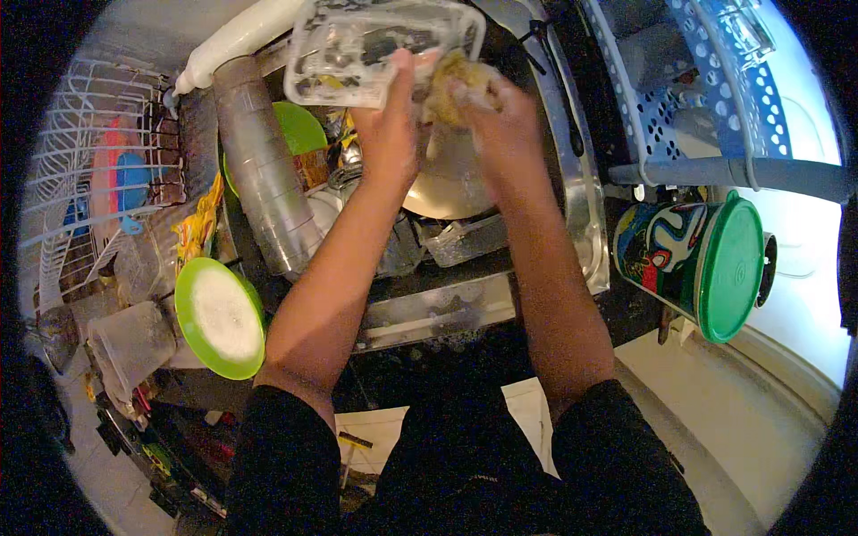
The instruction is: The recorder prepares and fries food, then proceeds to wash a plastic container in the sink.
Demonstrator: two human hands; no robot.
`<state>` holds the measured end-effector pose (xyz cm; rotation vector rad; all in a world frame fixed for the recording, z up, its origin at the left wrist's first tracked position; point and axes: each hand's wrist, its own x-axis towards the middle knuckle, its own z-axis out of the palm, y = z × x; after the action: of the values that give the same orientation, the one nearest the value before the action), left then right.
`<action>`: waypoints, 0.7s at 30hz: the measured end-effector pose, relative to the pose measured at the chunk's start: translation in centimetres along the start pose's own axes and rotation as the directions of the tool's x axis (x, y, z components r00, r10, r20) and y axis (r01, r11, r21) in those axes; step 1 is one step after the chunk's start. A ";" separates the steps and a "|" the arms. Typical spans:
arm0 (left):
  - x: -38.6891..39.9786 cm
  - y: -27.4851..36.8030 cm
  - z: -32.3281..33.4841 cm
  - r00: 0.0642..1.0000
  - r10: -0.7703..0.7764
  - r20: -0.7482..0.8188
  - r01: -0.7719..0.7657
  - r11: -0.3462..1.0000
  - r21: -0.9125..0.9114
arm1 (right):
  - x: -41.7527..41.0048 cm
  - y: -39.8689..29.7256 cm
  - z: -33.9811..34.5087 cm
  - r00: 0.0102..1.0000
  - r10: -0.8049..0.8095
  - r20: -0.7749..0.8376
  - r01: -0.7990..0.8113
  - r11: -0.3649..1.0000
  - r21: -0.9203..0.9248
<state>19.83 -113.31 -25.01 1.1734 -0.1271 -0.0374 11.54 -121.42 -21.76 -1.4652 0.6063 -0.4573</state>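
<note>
Over the sink, my left hand [392, 124] grips a clear plastic tray [335, 63] by its near right side; white suds coat it. My right hand [499, 114] holds a yellowish sponge [449, 87], slightly blurred, at the tray's right end. Below my hands a pale round dish [449, 191] lies in the sink beside a clear rectangular container [469, 240]. A tall stack of clear plastic cups [265, 167] leans along the sink's left side. Behind it shows a green bowl [299, 127]. Left of my left forearm stands a green bowl of white foam [224, 318].
A white wire dish rack [107, 174] stands at the left, near a translucent plastic tub [131, 345]. The metal sink rim [436, 308] runs in front of me. At the right are a green-lidded bucket [727, 268] and a blue perforated basket [710, 87].
</note>
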 end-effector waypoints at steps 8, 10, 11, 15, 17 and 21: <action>2.3 2.3 -2.0 0.899 -0.309 0.309 0.397 0.875 -0.278 | 1.0 -0.8 -5.3 0.938 0.206 -0.280 -0.060 0.889 0.453; 2.5 1.9 -2.5 0.866 -0.322 0.382 0.415 0.889 -0.192 | 1.0 -1.2 -5.6 0.964 -0.111 -0.243 0.174 0.951 0.256; 2.4 1.7 -2.6 0.825 -0.339 0.452 0.423 0.901 -0.097 | 1.2 -1.4 -5.6 0.964 -0.113 -0.241 0.175 0.952 0.252; 1.6 0.3 -2.4 0.716 -0.344 0.608 0.459 0.887 -0.039 | 2.4 -0.7 -6.2 0.845 -0.373 -0.382 0.460 0.872 0.166; 0.5 0.6 -1.5 0.669 -0.350 0.656 0.401 0.913 0.078 | 2.2 -0.4 -6.4 0.912 -0.233 -0.338 0.359 0.853 0.380; 0.3 1.5 -0.7 0.684 -0.452 0.573 0.490 0.866 0.098 | 2.8 1.5 -6.3 0.849 -0.381 -0.366 0.421 0.907 0.033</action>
<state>20.19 -112.16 -23.84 1.0714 -0.3587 -0.8701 9.65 -127.99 -23.58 -1.4116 0.5398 -1.0871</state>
